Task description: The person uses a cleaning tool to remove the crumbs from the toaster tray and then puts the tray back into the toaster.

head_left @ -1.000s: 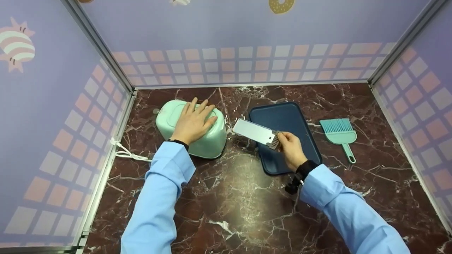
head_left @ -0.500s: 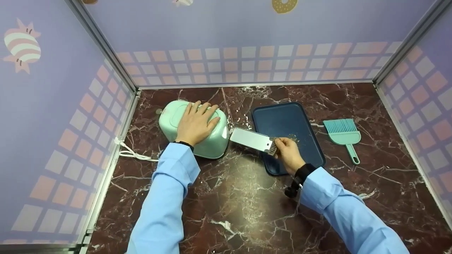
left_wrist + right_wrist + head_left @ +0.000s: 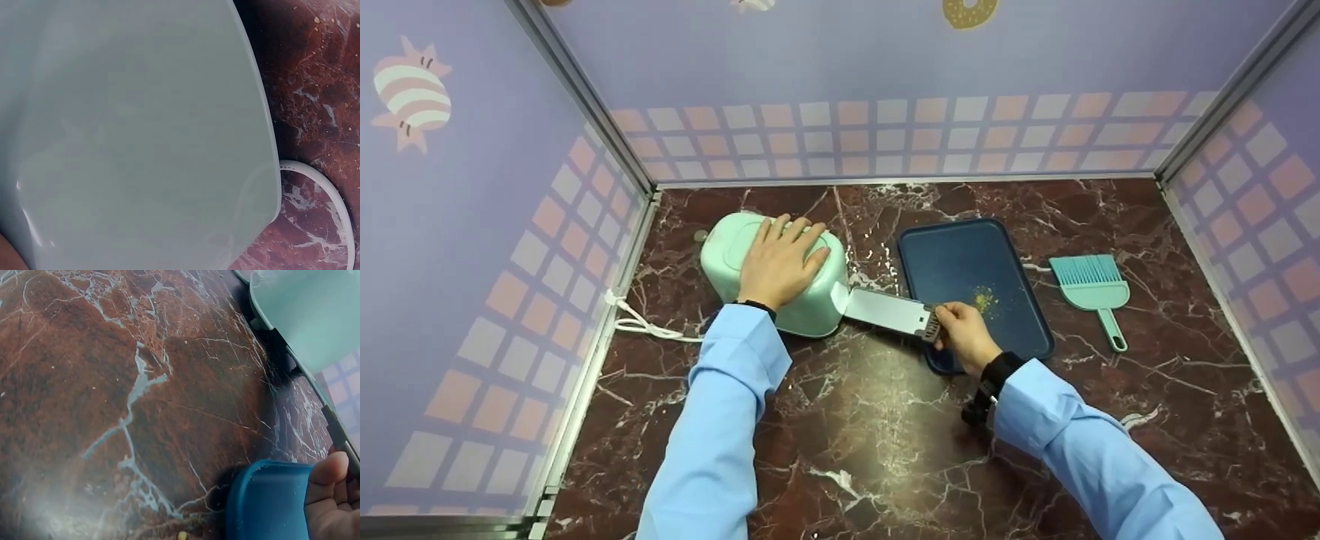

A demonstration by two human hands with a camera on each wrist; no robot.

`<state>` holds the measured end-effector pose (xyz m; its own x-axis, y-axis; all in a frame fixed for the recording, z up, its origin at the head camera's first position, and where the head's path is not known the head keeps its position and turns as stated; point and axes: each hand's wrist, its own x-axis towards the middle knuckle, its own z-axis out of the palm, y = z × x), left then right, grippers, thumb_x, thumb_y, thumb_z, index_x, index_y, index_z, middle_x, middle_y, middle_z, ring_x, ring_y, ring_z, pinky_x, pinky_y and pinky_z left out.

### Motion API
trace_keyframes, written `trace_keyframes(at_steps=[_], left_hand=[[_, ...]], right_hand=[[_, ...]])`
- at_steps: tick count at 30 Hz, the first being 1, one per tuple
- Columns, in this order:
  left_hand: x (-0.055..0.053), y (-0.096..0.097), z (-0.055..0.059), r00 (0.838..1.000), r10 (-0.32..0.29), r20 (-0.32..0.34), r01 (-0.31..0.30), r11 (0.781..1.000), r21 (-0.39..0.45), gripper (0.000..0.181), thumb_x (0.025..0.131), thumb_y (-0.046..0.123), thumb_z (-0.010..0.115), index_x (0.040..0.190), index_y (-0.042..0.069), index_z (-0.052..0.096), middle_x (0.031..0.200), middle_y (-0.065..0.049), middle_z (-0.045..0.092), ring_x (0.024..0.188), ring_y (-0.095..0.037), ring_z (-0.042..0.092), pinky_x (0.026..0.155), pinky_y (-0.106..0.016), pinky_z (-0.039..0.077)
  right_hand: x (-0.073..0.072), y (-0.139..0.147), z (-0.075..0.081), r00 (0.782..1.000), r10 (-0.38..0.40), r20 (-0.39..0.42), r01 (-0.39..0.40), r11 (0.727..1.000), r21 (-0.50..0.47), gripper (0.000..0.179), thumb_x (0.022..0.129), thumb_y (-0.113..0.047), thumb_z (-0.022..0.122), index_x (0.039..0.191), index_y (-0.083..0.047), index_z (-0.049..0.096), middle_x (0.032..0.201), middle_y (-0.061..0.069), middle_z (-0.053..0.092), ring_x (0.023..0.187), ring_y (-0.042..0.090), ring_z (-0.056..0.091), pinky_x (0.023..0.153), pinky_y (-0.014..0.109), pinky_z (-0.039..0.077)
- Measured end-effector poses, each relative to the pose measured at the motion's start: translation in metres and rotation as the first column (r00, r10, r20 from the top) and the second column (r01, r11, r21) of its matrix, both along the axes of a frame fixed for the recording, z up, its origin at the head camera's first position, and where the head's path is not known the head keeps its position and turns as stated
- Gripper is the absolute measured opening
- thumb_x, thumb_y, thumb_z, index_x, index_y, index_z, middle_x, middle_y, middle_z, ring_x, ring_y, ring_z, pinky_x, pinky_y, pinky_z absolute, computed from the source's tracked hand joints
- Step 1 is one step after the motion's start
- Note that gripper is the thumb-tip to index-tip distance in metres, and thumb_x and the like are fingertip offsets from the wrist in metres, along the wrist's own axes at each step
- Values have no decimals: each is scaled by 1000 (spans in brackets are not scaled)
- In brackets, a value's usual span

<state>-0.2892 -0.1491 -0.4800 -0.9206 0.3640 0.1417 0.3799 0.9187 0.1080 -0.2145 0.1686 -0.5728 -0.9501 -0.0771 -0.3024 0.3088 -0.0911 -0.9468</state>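
A mint-green toaster [image 3: 727, 244] with rounded corners stands at the left of the table. My left hand [image 3: 780, 262] lies flat on its top, fingers spread and pointing away from me. In the left wrist view the toaster's smooth green wall [image 3: 152, 129] fills most of the picture. My right hand [image 3: 966, 334] pinches the slotted end of a flat metal crumb tray [image 3: 885, 310] between thumb and fingers. The crumb tray's far end meets the toaster's right side, low near its base. In the right wrist view the thumb [image 3: 329, 472] presses on the crumb tray's end.
A dark blue tray [image 3: 945, 255] with yellowish crumbs [image 3: 985, 300] on it lies partly under my right hand. Right of it are a teal brush and dustpan set [image 3: 1091, 289]. A white cord [image 3: 649, 328] runs from the left wall to the toaster. Patterned panels [image 3: 885, 60] enclose the marble-look table.
My right hand has moved slightly left and toward me, bringing the crumb tray's far end to the toaster's right side. The left hand has stayed on the toaster's top.
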Motion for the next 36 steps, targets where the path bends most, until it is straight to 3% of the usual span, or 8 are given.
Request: trace_keyframes(at_steps=[8, 36], left_hand=[[-1, 2, 1, 1000, 4, -3, -4, 1000, 1, 60, 109, 58, 24, 157, 28, 42, 156, -3, 46, 152, -31, 27, 128, -48, 6], [0, 0, 0, 1000, -1, -12, 1, 1000, 21, 57, 109, 56, 26, 155, 27, 46, 154, -3, 48, 151, -31, 29, 128, -48, 8]], right_hand=[[0, -2, -2, 999, 11, 43, -13, 999, 53, 26, 112, -10, 38, 118, 13, 50, 82, 7, 58, 54, 10, 50, 49, 21, 47], [-3, -19, -11, 999, 14, 50, -14, 1000, 1, 24, 111, -7, 40, 119, 14, 47, 85, 8, 56, 57, 11, 52, 49, 22, 48]])
